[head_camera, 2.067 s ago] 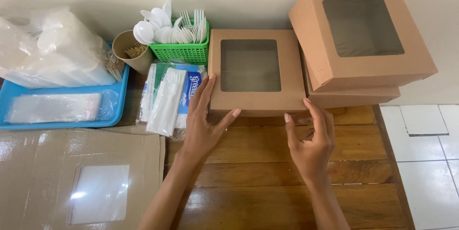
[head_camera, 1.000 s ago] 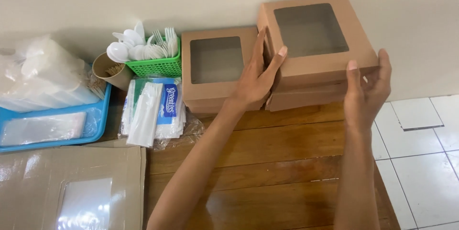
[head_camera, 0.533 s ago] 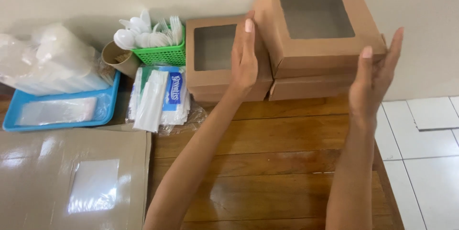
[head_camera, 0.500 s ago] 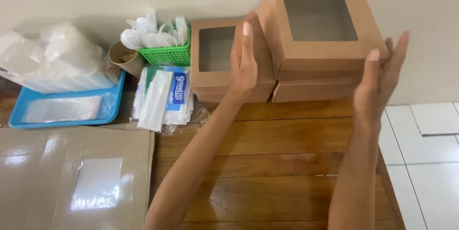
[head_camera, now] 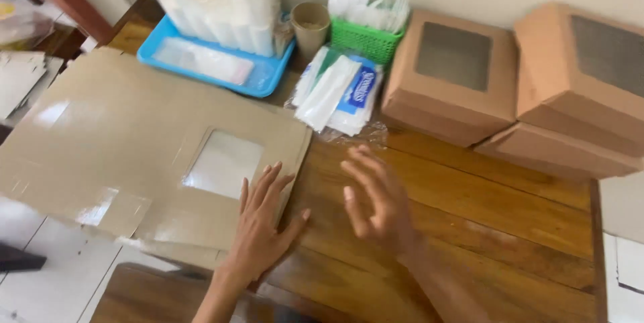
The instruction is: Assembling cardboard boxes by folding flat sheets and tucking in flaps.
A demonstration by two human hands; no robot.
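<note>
L hand [head_camera: 260, 226] lies flat, fingers spread, palm down on the near right corner of the flat unfolded cardboard box blank [head_camera: 134, 155], its clear window [head_camera: 223, 163] just up-left of the fingertips; R hand [head_camera: 376, 202] hovers open & empty, fingers loosely wide, over the wooden table [head_camera: 483, 229], just right of the blank's edge. Beyond R hand: packets of wrapped plastic cutlery [head_camera: 339, 91], w/ a windowed kraft box [head_camera: 453, 75] up-right; further right, two more stacked boxes [head_camera: 580, 95].
</note>
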